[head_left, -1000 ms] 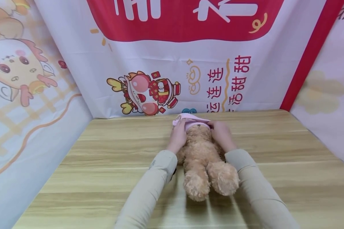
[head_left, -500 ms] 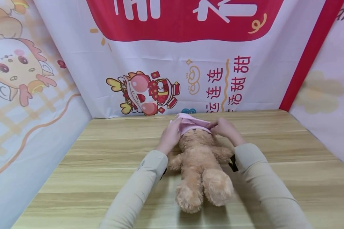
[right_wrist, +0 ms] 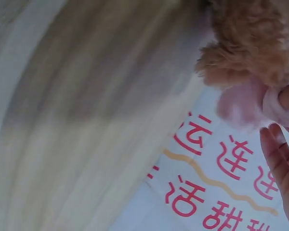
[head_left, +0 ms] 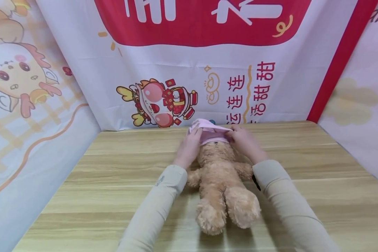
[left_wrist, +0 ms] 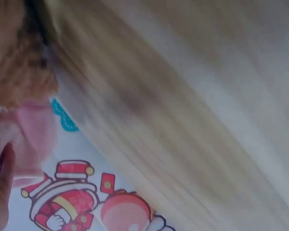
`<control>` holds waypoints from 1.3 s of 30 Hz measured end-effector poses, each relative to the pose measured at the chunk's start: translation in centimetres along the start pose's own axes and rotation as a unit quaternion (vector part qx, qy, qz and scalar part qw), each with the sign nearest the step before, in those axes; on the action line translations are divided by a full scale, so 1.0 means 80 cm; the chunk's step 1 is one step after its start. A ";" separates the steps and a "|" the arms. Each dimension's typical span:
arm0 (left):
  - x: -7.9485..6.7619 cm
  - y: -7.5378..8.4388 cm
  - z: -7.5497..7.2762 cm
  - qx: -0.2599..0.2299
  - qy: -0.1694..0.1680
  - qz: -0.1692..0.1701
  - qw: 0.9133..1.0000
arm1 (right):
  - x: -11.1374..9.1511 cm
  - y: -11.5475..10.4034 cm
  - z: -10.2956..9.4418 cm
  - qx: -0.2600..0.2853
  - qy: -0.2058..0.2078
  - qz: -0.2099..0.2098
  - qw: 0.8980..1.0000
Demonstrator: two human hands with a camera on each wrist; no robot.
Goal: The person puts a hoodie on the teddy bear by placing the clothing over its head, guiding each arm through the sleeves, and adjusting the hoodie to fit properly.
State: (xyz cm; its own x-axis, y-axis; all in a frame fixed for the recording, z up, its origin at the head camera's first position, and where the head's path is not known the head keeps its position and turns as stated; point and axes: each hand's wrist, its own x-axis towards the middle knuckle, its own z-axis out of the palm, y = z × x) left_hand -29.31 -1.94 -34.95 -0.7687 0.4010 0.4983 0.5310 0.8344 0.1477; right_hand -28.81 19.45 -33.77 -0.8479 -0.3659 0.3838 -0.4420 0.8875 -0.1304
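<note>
A tan plush teddy bear point(head_left: 218, 175) lies on its back, legs toward me. Pink cloth point(head_left: 215, 137) covers the top of its head down over most of the face. My left hand point(head_left: 189, 148) pinches the left side of the cloth's edge. On the opposite side, my right hand point(head_left: 246, 143) grips the same edge between thumb and fingers. The left wrist view has the pink cloth point(left_wrist: 36, 127) beside the left fingers point(left_wrist: 7, 166). In the right wrist view, the cloth point(right_wrist: 243, 103) wraps below the bear's fur, with the right thumb and fingers at its band.
The bear is on a wood-grain table point(head_left: 113, 182). Behind the table's far edge hangs a white and red printed banner point(head_left: 176, 70), close to the cloth. Printed sheets stand on the left point(head_left: 25, 105) and right point(head_left: 359, 105).
The bear has slid slightly toward me, its arms now showing more. Both hands first spread apart with the cloth, then my right hand came back inward. The cloth's top now stands higher.
</note>
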 end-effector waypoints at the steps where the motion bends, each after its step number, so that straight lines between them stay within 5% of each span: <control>1: 0.000 0.001 0.002 -0.012 -0.001 -0.001 1.000 | -0.002 0.000 0.002 -0.006 0.002 0.007 1.000; 3: 0.001 0.002 0.004 -0.012 -0.001 0.005 1.000 | -0.005 0.003 0.007 -0.022 0.014 0.014 1.000; 8: 0.001 -0.001 0.011 0.083 -0.023 0.039 0.996 | -0.009 0.009 0.021 -0.043 0.022 0.035 0.998; 13: -0.005 -0.003 0.020 0.118 -0.085 0.057 0.988 | -0.015 0.013 0.039 -0.049 -0.055 0.042 0.996; 16: -0.010 -0.005 0.029 0.118 -0.108 0.063 0.985 | -0.017 0.012 0.042 0.003 -0.105 0.062 0.993; 20: -0.015 -0.011 0.037 0.099 -0.140 0.060 0.983 | -0.015 0.010 0.039 0.091 -0.158 0.126 0.975; 22: -0.017 -0.013 0.038 0.072 -0.156 0.052 0.984 | -0.013 0.010 0.038 0.099 -0.175 0.133 0.971; 27: -0.017 -0.014 0.034 -0.024 -0.167 0.034 0.985 | -0.017 0.018 0.038 0.067 -0.170 0.053 0.982; 32: -0.016 -0.017 0.031 -0.125 -0.188 0.018 0.974 | -0.023 0.026 0.031 0.127 -0.176 0.020 0.976; 36: -0.017 -0.020 0.027 -0.264 -0.192 -0.035 0.944 | -0.026 0.031 0.020 0.215 -0.211 0.041 0.953; 39: -0.019 -0.021 0.023 -0.347 -0.188 -0.085 0.915 | -0.030 0.035 0.012 0.302 -0.252 0.083 0.916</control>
State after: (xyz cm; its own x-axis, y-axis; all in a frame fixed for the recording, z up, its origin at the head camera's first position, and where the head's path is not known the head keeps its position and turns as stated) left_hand -29.73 -3.26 -37.55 -0.8600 0.4985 0.1092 0.3919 0.5081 0.7669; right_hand -28.28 22.56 -35.97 -0.8780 -0.4584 -0.1377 -0.2475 0.6810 -0.6891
